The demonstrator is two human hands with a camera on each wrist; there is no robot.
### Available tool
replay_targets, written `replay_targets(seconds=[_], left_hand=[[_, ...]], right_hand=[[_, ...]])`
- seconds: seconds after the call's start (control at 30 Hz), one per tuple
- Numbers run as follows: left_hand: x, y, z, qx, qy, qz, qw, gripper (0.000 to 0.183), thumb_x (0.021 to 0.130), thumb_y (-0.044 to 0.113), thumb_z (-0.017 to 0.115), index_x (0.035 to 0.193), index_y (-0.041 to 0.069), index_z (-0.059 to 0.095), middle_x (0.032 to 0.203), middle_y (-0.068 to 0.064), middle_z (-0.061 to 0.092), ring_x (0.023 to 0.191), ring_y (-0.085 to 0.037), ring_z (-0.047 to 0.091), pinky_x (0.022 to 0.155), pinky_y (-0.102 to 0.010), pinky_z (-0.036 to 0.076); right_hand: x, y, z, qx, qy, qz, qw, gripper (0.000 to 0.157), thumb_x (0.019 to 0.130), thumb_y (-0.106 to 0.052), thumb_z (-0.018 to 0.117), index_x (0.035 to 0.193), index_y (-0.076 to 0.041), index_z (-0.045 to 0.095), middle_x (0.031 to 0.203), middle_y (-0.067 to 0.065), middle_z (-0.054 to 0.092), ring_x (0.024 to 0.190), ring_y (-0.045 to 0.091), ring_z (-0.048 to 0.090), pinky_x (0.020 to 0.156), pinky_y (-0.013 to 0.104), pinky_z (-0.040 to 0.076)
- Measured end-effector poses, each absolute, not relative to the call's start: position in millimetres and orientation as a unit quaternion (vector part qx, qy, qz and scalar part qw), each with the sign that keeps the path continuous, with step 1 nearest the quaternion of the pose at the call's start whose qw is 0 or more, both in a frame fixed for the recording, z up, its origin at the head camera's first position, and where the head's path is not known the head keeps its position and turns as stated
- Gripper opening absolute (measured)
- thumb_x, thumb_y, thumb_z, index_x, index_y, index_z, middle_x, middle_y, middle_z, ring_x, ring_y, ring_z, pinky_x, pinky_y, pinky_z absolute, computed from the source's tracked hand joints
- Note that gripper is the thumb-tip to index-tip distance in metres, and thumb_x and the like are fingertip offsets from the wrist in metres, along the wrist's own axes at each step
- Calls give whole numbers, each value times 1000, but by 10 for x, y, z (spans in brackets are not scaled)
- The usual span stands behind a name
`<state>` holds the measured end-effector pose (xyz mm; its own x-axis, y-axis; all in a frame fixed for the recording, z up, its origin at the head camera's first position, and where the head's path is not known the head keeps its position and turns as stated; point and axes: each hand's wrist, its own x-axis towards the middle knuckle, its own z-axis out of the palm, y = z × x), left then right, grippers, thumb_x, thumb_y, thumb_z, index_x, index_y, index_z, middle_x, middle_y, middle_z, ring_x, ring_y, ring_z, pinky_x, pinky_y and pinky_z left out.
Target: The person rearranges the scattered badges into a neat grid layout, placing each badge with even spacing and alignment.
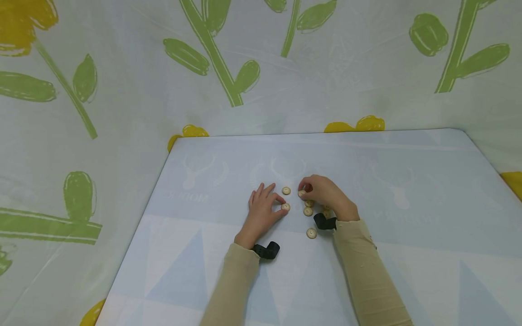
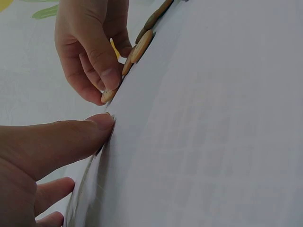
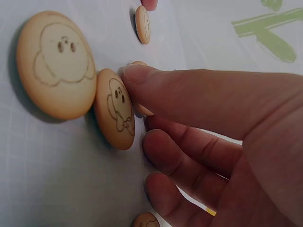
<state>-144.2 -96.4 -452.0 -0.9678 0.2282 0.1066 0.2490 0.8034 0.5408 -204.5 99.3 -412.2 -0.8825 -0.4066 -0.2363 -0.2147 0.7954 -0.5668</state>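
Several round tan discs with line-drawn cartoon figures lie flat on the table. In the head view, the left hand [image 1: 261, 213] has thumb and index finger at opposite edges of one disc [image 1: 285, 207], its other fingers spread. The right hand [image 1: 326, 194] pinches another disc [image 1: 301, 194] between thumb and fingers, farther back and to the right. That same disc [image 2: 108, 96] shows under the right hand [image 2: 92, 47] in the left wrist view. From the right wrist, two discs, a near one [image 3: 56, 66] and a tilted-looking one [image 3: 114, 109], touch beside the thumb [image 3: 189, 92].
A loose disc [image 1: 286, 190] lies beyond the left hand, another [image 1: 311, 233] nearer the front. More discs [image 1: 307, 211] sit below the right hand, some partly hidden by it. The pale patterned table [image 1: 171, 262] meets flower-printed cloth [image 1: 130, 90] at its back and left edges.
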Motion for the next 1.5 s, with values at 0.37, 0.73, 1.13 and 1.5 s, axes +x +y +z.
replay_targets(seconds=[0.37,0.73,1.13,1.5], left_hand=[[-1437,-973,-4509,-125,-950,-286,19,20,77,37,68,89,23,60,140,-6,33,133,-29,12,103,-50,6],[-1423,-980,-4508,-123,-950,-287,16,20,76,36,68,89,23,60,140,-6,33,133,-30,13,103,-50,6],[-1416,-982,-4498,-124,-950,-285,17,19,77,36,67,89,23,60,140,-6,33,133,-29,12,103,-50,6],[-1418,-957,-4490,-129,-948,-291,19,19,78,37,67,89,23,59,141,-6,32,133,-30,12,103,-50,6]], right_hand=[[-2040,991,-4121,-155,928,-283,189,15,81,-20,65,95,-15,61,81,2,55,75,20,49,65,32,40],[-2037,1007,-4111,-164,922,-294,190,16,82,-21,64,97,-14,63,85,3,59,77,19,50,68,34,42],[-2073,1050,-4170,-142,915,-320,200,20,84,-27,61,103,-19,60,94,4,58,81,20,50,67,33,41],[-2070,1106,-4184,-128,905,-359,190,22,86,-25,58,107,-19,59,101,6,57,86,23,50,71,35,41]])
